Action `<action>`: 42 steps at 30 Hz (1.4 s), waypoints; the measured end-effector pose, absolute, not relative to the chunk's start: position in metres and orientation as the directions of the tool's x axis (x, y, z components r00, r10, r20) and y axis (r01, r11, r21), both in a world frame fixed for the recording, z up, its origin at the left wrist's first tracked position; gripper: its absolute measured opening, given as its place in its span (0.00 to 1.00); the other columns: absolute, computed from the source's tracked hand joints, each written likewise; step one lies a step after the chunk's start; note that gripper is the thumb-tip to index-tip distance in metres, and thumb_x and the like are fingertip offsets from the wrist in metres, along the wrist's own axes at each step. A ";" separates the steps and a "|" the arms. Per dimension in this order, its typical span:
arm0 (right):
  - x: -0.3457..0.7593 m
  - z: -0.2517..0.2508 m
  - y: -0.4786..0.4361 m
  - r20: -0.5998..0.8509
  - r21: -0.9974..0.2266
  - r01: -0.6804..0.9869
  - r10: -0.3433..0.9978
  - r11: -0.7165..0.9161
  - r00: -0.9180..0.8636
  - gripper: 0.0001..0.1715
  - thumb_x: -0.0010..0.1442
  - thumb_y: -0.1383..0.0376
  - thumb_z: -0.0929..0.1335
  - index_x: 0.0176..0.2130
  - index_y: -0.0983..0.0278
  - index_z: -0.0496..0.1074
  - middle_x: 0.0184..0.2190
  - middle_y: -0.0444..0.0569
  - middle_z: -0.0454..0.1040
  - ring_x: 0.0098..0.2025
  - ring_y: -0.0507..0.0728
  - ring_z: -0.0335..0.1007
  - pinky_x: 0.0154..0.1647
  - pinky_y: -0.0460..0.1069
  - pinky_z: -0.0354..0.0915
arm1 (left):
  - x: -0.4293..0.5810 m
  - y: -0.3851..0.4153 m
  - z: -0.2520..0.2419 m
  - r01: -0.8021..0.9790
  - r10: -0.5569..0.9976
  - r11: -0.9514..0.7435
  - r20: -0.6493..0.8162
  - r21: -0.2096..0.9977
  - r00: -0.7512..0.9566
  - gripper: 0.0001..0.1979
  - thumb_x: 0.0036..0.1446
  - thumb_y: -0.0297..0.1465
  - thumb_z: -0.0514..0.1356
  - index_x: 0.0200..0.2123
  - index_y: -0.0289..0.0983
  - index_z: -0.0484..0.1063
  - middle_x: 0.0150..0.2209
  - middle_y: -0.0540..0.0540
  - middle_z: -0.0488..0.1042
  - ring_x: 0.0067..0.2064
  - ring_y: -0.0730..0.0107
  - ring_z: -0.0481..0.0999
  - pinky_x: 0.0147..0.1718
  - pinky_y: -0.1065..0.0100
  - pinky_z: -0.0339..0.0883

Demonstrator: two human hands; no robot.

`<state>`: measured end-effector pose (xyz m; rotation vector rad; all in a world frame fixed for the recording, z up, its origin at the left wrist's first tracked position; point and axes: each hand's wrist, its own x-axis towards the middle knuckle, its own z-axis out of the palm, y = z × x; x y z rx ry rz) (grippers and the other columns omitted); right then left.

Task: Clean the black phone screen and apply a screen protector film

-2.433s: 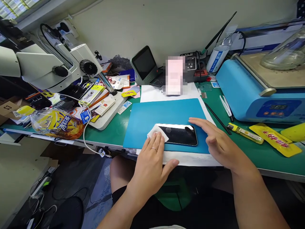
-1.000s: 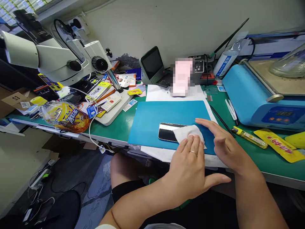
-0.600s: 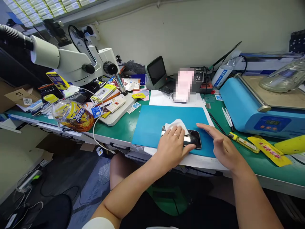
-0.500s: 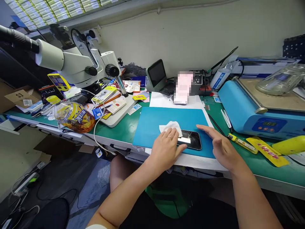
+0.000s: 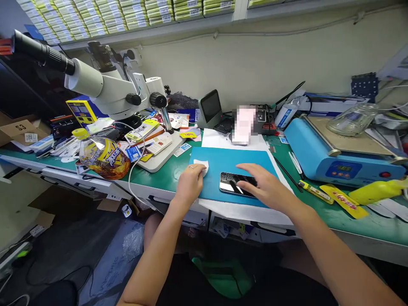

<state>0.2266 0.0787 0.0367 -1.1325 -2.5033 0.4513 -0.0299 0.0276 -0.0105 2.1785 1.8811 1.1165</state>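
Moved since half a second ago, head view: left hand [image 5: 189, 183] has carried the crumpled white cloth wipe [image 5: 202, 164] off the screen to the left edge of the blue rectangular work mat [image 5: 219, 160], and right hand [image 5: 266, 189] has come onto the black glossy slab smartphone [image 5: 230, 183]. Left hand: fingers curled over the wipe, holding it down on the mat. Right hand: flat and wide, fingers spread, tips resting on the right half of the phone and gripping nothing. Smartphone: lies face up near the front edge of the mat, long side across, on the green table [image 5: 159, 175]. Handling, by judgement: slim, stiff and fairly light; its glass face is slick, easily smeared and breakable, so it is best taken by the two long edges. The wipe is soft, nearly weightless and pinchable anywhere. Count: one smartphone, one wipe, one mat, two hands. Nearby: one white stereo microscope [image 5: 105, 90] at the left, one yellow-labelled plastic drink bottle [image 5: 103, 156] lying on its side, and one blue roller machine [image 5: 331, 158] at the right.
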 end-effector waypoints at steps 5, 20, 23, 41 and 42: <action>0.186 0.021 0.086 0.185 -0.348 0.565 0.646 0.748 -0.741 0.33 0.66 0.41 0.64 0.55 0.62 0.72 0.53 0.59 0.76 0.55 0.69 0.72 0.52 0.63 0.71 | -0.028 0.018 -0.012 0.805 0.857 -0.408 0.484 0.431 0.175 0.14 0.64 0.29 0.62 0.53 0.40 0.73 0.55 0.45 0.78 0.61 0.55 0.72 0.69 0.45 0.52; 0.175 0.011 0.093 0.266 -0.276 0.544 0.607 0.793 -0.749 0.24 0.71 0.46 0.60 0.40 0.62 0.70 0.39 0.56 0.75 0.42 0.65 0.69 0.43 0.59 0.68 | -0.013 0.043 0.003 0.643 0.856 -0.517 0.340 0.564 0.390 0.38 0.54 0.36 0.73 0.64 0.42 0.61 0.54 0.42 0.76 0.55 0.51 0.74 0.58 0.51 0.65; 0.177 0.010 0.092 0.287 -0.284 0.535 0.603 0.796 -0.744 0.23 0.71 0.47 0.60 0.41 0.62 0.70 0.39 0.56 0.75 0.42 0.65 0.69 0.43 0.59 0.68 | -0.012 0.045 -0.001 0.598 0.852 -0.522 0.344 0.608 0.394 0.42 0.53 0.36 0.74 0.66 0.44 0.59 0.56 0.43 0.74 0.58 0.52 0.72 0.57 0.53 0.66; 0.176 0.009 0.093 0.273 -0.273 0.561 0.622 0.781 -0.734 0.48 0.60 0.30 0.54 0.50 0.64 0.72 0.54 0.65 0.72 0.57 0.71 0.65 0.56 0.66 0.66 | -0.012 0.044 -0.004 0.599 0.915 -0.397 0.251 0.695 0.315 0.42 0.56 0.42 0.71 0.69 0.46 0.56 0.57 0.42 0.75 0.57 0.49 0.71 0.53 0.52 0.68; 0.176 0.008 0.093 0.275 -0.268 0.559 0.619 0.785 -0.736 0.49 0.60 0.30 0.53 0.51 0.65 0.72 0.56 0.66 0.71 0.60 0.72 0.63 0.58 0.67 0.65 | -0.012 0.044 -0.004 0.602 0.916 -0.396 0.250 0.693 0.315 0.43 0.55 0.42 0.71 0.69 0.46 0.56 0.57 0.42 0.75 0.56 0.49 0.72 0.53 0.53 0.68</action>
